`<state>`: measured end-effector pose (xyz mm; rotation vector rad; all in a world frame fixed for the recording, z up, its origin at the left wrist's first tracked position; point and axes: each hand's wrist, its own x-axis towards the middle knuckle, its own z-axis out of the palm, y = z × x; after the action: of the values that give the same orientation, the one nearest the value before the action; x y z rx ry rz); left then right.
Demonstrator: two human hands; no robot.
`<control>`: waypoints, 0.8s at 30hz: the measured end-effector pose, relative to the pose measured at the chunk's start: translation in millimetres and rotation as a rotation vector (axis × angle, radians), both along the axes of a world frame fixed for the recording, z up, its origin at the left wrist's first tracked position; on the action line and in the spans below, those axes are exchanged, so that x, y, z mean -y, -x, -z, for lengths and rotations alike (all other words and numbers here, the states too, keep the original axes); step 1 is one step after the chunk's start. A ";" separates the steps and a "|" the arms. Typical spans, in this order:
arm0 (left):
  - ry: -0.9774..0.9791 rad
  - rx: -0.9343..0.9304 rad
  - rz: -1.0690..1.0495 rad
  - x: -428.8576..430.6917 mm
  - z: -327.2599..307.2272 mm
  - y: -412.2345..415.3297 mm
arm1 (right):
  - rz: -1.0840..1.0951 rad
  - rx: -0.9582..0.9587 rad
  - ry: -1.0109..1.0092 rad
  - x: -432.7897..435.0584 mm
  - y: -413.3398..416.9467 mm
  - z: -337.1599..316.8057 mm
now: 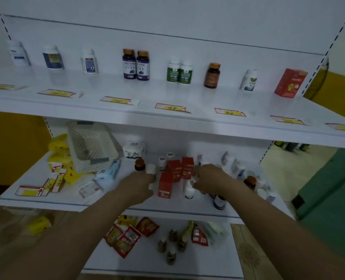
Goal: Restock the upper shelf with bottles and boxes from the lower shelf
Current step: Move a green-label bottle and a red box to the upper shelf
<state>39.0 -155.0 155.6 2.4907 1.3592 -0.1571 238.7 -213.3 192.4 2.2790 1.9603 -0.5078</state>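
The upper shelf point(107, 91) carries a spaced row of bottles: white ones at the left, two purple bottles point(136, 64), two green-labelled bottles point(179, 72), a brown bottle point(212, 75), and a red box point(290, 82) at the right. On the lower shelf point(111, 201) stand several red boxes point(174, 175) among white and brown bottles. My left hand point(136, 185) curls around a white bottle point(150, 169) left of the boxes. My right hand point(209, 178) curls around a white bottle point(195, 178) right of them. Another white bottle point(188, 189) stands just below that hand.
A white perforated basket point(90, 146) lies tilted at the lower shelf's left, over yellow packets point(59, 150) and loose price tags point(52, 181). Price labels point(171, 108) line the upper shelf's front. The bottom shelf holds red sachets point(125, 237) and small dark bottles point(170, 245).
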 end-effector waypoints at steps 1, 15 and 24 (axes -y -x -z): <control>0.026 -0.021 -0.008 -11.1 11.5 8.9 | 0.012 -0.019 0.020 -9.0 2.0 11.6; -0.319 -0.019 0.193 -159.0 109.6 -4.9 | 0.086 -0.037 -0.019 -121.9 32.7 142.0; -0.301 -0.212 0.236 -189.9 151.9 -52.0 | 0.176 -0.165 -0.134 -144.5 25.8 192.8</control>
<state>91.0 34.9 3.6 2.9585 1.2384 -0.2953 213.0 -68.8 -0.4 2.5853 1.9285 -0.6168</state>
